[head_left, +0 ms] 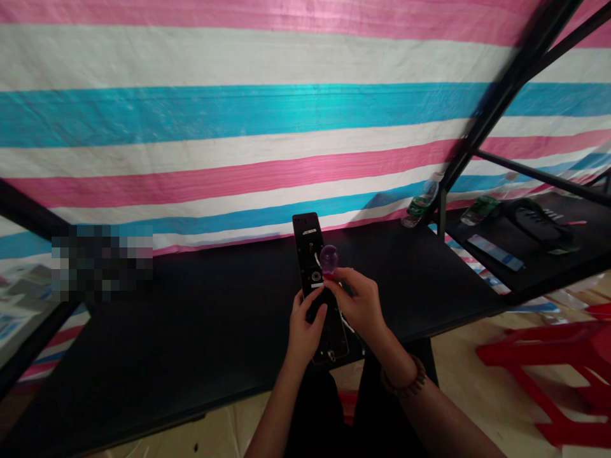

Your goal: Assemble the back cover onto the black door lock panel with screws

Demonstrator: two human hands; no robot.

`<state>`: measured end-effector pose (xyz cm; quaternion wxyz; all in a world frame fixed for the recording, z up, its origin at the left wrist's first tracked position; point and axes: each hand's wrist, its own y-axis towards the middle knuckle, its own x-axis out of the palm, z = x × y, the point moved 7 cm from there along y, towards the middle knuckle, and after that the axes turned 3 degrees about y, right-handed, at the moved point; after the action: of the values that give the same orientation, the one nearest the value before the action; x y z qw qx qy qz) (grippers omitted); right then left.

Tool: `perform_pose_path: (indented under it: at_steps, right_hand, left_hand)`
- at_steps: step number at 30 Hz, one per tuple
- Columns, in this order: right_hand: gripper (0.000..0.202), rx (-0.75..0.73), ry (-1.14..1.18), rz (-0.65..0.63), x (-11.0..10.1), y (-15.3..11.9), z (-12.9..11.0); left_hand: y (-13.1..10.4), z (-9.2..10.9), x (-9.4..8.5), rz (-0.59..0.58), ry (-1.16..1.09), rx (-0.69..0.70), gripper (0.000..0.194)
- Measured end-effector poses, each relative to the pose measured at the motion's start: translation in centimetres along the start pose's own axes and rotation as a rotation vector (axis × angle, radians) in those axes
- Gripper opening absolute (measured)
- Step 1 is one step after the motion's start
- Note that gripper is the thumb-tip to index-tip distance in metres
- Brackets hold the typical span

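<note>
Two bare forearms [277, 407] lie nearest the camera, above dark-clothed legs [386, 407]; a brown beaded bracelet [405, 378] is worn at the right wrist. Small, round and translucent, a purple ball [329, 256] is located over the right side of a long, narrow black panel [308, 238]. The right hand [356, 299] is closed on the base of the ball, thumb and forefinger pinched together. The left hand [305, 324] rests at the panel's left side, thumb and forefinger apart, forefinger reaching to the right fingertips; whether it grips the edge cannot be told.

The panel bears white labels and a round fitting [316, 277]. It runs lengthwise from near the front edge of the black tabletop [214, 318] to its back edge, which its far end overlaps in view. White wire [347, 323] shows along its right side.

Near the back right corner stands a clear plastic bottle with a green label [420, 202], beside a black metal frame [477, 127]. Beyond the right edge, a second black table [582, 235] carries a lit phone [496, 252] near its left edge. A red plastic stool [548, 356] stands below. Pink, white and blue striped sheeting [267, 114] hangs behind the back edge.
</note>
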<state>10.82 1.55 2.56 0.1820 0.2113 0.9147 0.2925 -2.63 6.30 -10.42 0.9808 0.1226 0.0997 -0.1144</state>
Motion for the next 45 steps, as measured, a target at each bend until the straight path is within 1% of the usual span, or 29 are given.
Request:
perform_pose_path:
  at_steps: [3, 4, 9, 13, 15, 17, 19, 22, 23, 25, 27, 29, 33, 37, 41, 45]
  right_hand:
    - [0.019, -0.024, -0.014, -0.034, 0.1, -0.1, -0.2]
    - [0.02, -0.028, -0.024, -0.043, 0.1, -0.1, -0.2]
    - [0.01, -0.018, -0.054, -0.007, 0.1, -0.3, 0.1]
    - [0.007, 0.01, -0.026, 0.022, -0.2, -0.2, 0.4]
    - [0.008, 0.026, -0.02, 0.017, -0.3, -0.2, 0.4]
    - [0.011, 0.036, -0.003, 0.001, -0.5, -0.1, 0.4]
    - [0.016, 0.046, 0.016, -0.029, -0.5, -0.2, 0.4]
    - [0.023, 0.062, 0.028, -0.052, -0.5, -0.3, 0.5]
    - [0.023, 0.057, 0.026, -0.046, -0.5, -0.4, 0.5]
    - [0.02, 0.029, 0.008, -0.027, -0.6, -0.3, 0.1]
    - [0.014, -0.004, -0.02, -0.011, -0.5, -0.2, -0.4]
    - [0.008, -0.011, -0.034, -0.004, -0.4, 0.0, -0.7]
    - [0.006, -0.002, -0.029, 0.009, -0.5, 0.2, -0.7]
    - [0.011, -0.023, -0.049, 0.003, -0.7, 0.1, -0.8]
    - [0.014, -0.068, -0.057, -0.012, -0.7, 0.0, -1.3]
    - [0.019, -0.074, -0.063, -0.069, -0.2, 0.2, -1.7]
  left_hand:
    - [0.1, 0.4, 0.0, -0.005, 0.014, 0.019, 0.034]
    - [0.1, 0.5, 0.0, -0.003, 0.02, 0.025, 0.035]
    - [0.3, 0.2, -0.1, 0.035, 0.063, 0.034, 0.04]
    - [-0.1, 0.5, 0.0, 0.016, 0.105, 0.042, 0.043]
    - [-1.1, 1.0, -0.3, 0.015, 0.127, 0.048, 0.045]
    - [-2.8, 1.5, -0.8, 0.015, 0.152, 0.05, 0.042]
    - [-4.7, 1.8, -1.4, -0.01, 0.186, 0.067, 0.035]
    - [-6.8, 1.9, -2.2, -0.091, 0.258, 0.122, 0.019]
    - [-7.2, 1.9, -2.4, -0.12, 0.277, 0.146, 0.018]
    - [-7.6, 1.8, -2.4, -0.169, 0.306, 0.198, 0.023]
    - [-7.6, 1.8, -2.3, -0.187, 0.339, 0.259, 0.024]
    - [-7.5, 2.1, -2.1, -0.161, 0.379, 0.314, 0.019]
    - [-7.9, 2.9, -1.9, -0.073, 0.435, 0.426, 0.024]
    - [-8.5, 3.4, -1.9, -0.006, 0.506, 0.528, 0.024]
    - [-8.9, 4.1, -1.7, 0.021, 0.562, 0.657, 0.023]
    - [-8.9, 4.5, -1.5, 0.041, 0.593, 0.695, 0.02]
